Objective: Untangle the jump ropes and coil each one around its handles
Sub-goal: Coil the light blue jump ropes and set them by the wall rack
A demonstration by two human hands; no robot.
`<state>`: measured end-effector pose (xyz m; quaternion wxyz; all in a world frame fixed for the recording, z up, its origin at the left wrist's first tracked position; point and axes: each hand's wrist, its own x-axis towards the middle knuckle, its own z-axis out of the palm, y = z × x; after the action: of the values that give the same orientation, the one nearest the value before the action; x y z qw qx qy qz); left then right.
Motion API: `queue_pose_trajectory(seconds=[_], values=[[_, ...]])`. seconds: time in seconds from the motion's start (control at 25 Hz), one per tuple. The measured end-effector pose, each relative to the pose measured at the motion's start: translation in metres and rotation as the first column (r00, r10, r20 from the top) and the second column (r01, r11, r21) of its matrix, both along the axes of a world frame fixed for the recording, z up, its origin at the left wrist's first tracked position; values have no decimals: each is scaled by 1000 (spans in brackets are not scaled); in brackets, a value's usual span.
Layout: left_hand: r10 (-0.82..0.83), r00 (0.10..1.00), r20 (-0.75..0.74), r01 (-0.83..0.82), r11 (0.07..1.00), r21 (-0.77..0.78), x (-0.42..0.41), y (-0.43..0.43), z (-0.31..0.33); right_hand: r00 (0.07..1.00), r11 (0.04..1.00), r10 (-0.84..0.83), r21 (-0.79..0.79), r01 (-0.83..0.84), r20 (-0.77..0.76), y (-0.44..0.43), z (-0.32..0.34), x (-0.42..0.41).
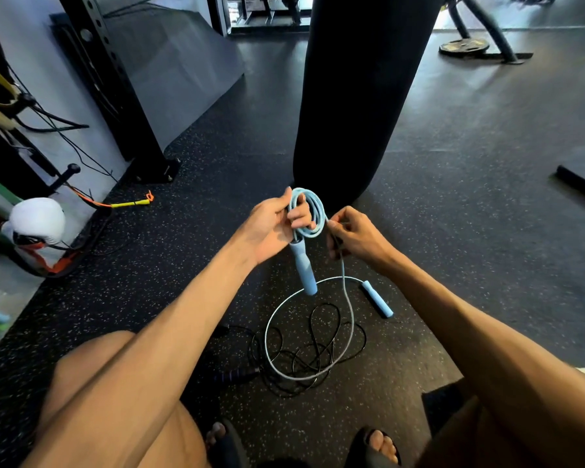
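Two ropes occupy the rubber floor [453, 204] between the person's legs. Black rope [318, 349] lies in a tangled heap, not yet coiled; the blue rope [318, 209] trails a loose loop across it. Judged status: blue rope partly coiled, with several turns gathered above the first blue handle [304, 265]. Second blue handle [377, 298] rests on the floor near the loop. Left hand [270, 228] grips turns and handle; right hand [358, 234] pinches the running strand.
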<state>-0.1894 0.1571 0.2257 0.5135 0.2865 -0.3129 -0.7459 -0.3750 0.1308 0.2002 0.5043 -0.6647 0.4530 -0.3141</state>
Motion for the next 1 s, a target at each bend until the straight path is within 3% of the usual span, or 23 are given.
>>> queue_pose_trajectory(seconds=[0.2, 0.28, 0.4, 0.52, 0.6, 0.84, 1.0], values=[[317, 946, -70, -317, 948, 15, 7, -13, 7, 983, 960, 167, 240, -144, -75, 11, -1, 2], [467, 883, 44, -466, 884, -25, 13, -18, 6, 959, 933, 253, 295, -206, -130, 17, 0, 3], [618, 717, 322, -572, 786, -236, 19, -22, -4, 920, 909, 349, 306, -285, -179, 22, -1, 5], [673, 506, 539, -491, 739, -462, 19, -24, -20, 910, 928, 357, 188, -320, -213, 21, 1, 7], [664, 416, 622, -407, 747, -525, 18, -24, -29, 917, 941, 337, 116, -319, -214, 18, 4, 8], [562, 313, 766, -108, 822, -559, 7, -12, -32, 959, 965, 229, -88, -246, -167, 9, 14, 6], [406, 249, 880, 90, 894, -438, -1, -7, -33, 986, 966, 75, -233, -109, -147, -1, 21, 0]])
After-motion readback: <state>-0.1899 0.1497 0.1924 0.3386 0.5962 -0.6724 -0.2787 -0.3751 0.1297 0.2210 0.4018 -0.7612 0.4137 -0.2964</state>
